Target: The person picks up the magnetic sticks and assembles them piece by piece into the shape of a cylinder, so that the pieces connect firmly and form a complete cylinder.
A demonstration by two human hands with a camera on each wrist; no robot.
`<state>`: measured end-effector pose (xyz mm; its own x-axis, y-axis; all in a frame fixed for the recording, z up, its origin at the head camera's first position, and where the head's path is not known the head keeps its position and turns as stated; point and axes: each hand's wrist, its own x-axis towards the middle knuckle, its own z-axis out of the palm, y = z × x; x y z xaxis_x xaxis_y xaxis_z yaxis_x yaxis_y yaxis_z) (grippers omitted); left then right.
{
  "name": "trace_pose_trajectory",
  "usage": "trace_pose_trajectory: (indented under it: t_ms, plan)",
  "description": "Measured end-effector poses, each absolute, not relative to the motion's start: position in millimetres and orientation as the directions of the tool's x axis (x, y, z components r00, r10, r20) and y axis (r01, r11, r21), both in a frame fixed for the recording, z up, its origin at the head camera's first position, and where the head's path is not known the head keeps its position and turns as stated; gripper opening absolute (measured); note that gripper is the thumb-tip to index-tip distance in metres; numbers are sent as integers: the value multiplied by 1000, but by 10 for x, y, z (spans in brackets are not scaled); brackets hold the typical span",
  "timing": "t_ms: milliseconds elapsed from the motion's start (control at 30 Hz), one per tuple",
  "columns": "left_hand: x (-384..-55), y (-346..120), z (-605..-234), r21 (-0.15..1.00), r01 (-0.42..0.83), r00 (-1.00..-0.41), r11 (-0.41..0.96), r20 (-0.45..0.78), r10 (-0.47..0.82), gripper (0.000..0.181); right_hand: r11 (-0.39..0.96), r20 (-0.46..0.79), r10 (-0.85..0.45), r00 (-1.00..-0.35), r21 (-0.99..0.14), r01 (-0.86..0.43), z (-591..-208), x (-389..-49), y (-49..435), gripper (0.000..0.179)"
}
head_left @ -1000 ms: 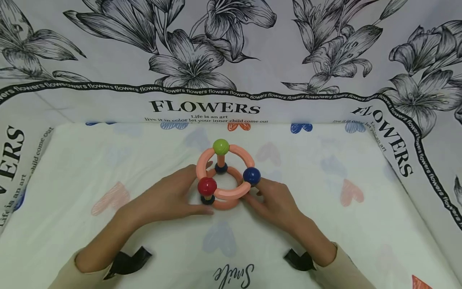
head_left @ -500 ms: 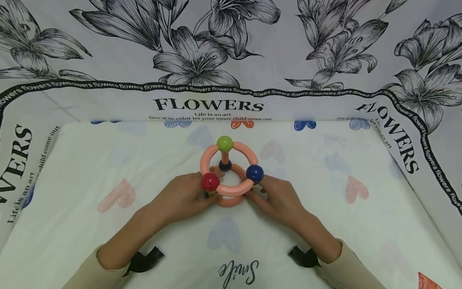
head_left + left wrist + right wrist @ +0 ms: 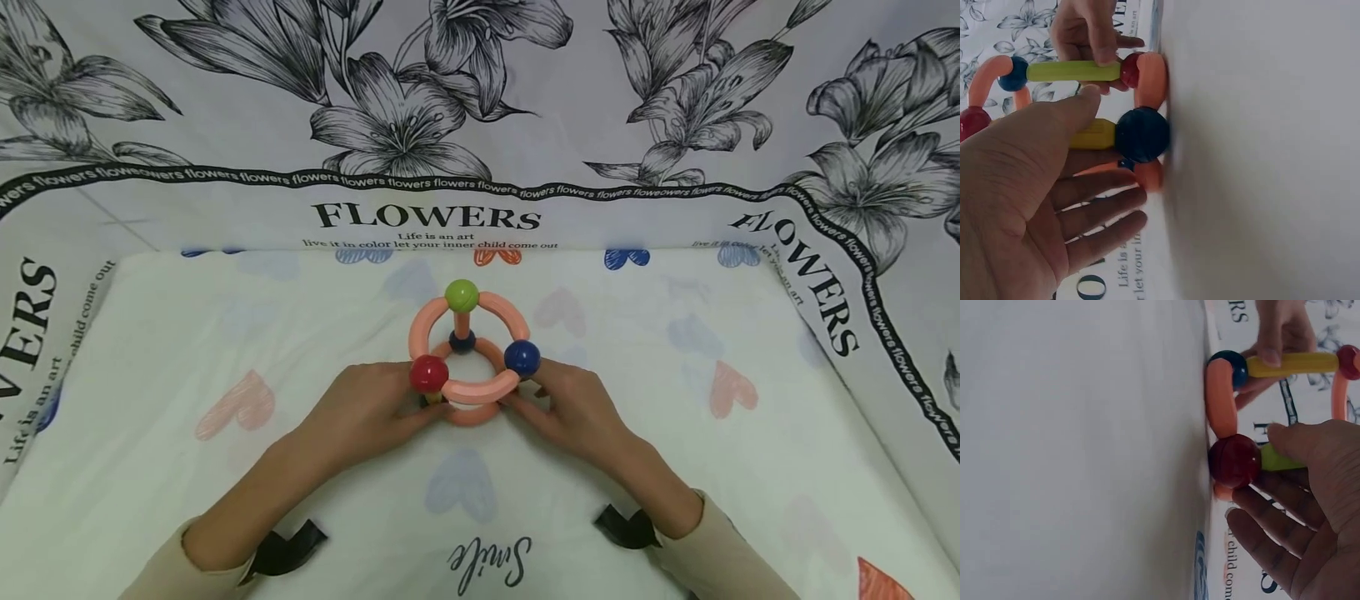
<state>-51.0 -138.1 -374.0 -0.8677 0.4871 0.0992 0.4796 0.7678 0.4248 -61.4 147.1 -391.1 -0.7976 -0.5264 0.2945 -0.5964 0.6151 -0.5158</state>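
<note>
A magnetic stick-and-ball frame [image 3: 480, 391] stands on the white cloth between the hands. Its upper ring of curved orange rods joins a lime ball [image 3: 461, 296], a red ball [image 3: 429, 374] and a blue ball [image 3: 522, 358]. A similar orange ring lies below, linked by upright rods. My left hand [image 3: 371, 404] pinches the yellow rod [image 3: 1094, 135], just above a dark blue ball [image 3: 1142, 134]; its other fingers extend loosely. On the opposite side, my right hand [image 3: 577, 402] pinches the lime-green rod [image 3: 1279, 459] above a lower red ball [image 3: 1235, 460].
The white cloth [image 3: 637, 467] with printed hearts covers the work surface. Behind and along both sides runs a flower-printed cloth [image 3: 562, 150]. Black straps [image 3: 288, 548] show at both sleeves.
My left hand has moved in from beside the frame, its thumb apart, and now pinches the yellow rod. My right hand keeps its hold; the frame stays in place.
</note>
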Motion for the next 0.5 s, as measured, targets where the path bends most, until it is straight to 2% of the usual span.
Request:
trace_pose_trajectory:
  t_ms: [200,500]
  plan:
    - [-505,-1434,-3799,448,496,-861,744,143,488,17,605,270,-527,-806,-546,-579,-3922,-633,1484,22]
    - [-538,-1419,-3832,475,483,-866,736,134,482,20,623,264,-508,-820,-545,-562,-3928,-629,1486,25]
